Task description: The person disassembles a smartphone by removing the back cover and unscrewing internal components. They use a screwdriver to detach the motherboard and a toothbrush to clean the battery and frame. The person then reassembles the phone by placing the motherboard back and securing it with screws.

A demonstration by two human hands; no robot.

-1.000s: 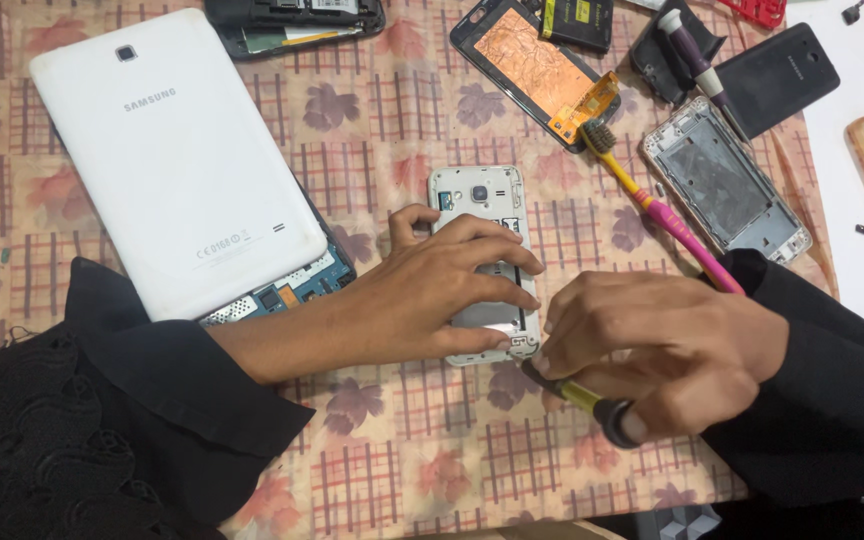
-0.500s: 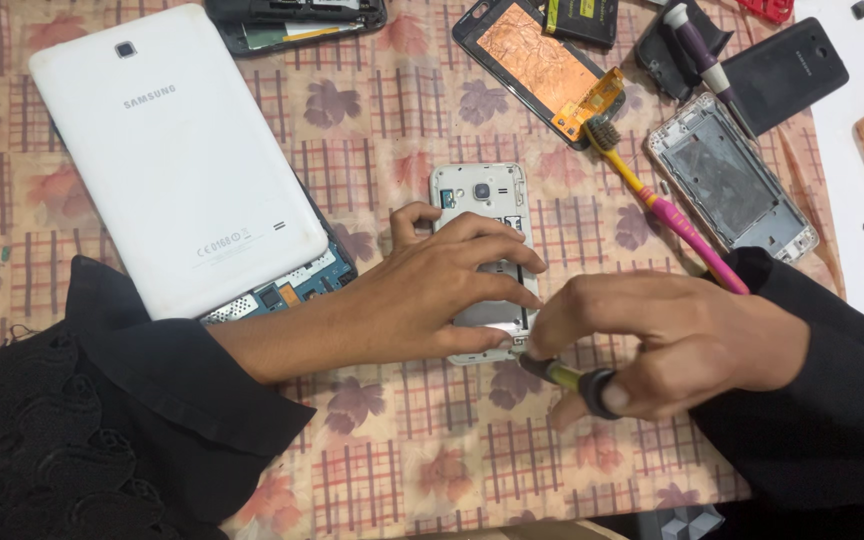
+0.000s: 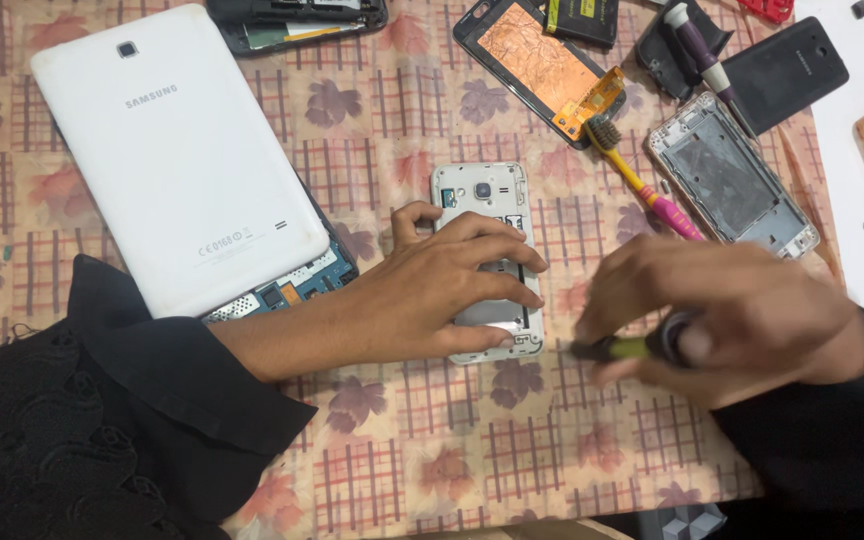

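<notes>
The left hand [image 3: 442, 290] lies flat over the lower half of an opened phone [image 3: 485, 210] near the middle of the tabletop [image 3: 402, 450], its fingers [image 3: 497, 262] spread and pressed down to pin the phone in place. The right hand [image 3: 732, 310] is blurred just beside the phone's near right corner, its fingers curled together around a small screwdriver [image 3: 617, 349] with a yellow-green shaft, the tip aimed at that corner.

Risks, as I judge them: the tip could skid off a tiny screw and gouge the board, or slip toward the left fingertips, which rest close to it — a loose grip or a tilted shaft would cause either. A freed screw could vanish on the busy patterned cloth.

Toward the far left corner lies a white tablet back cover [image 3: 177, 150] over an exposed circuit board [image 3: 282, 292]; toward the far right edge — a yellow-and-pink brush [image 3: 642, 180], a bare phone frame [image 3: 732, 180] and a copper-backed screen [image 3: 537, 55].
</notes>
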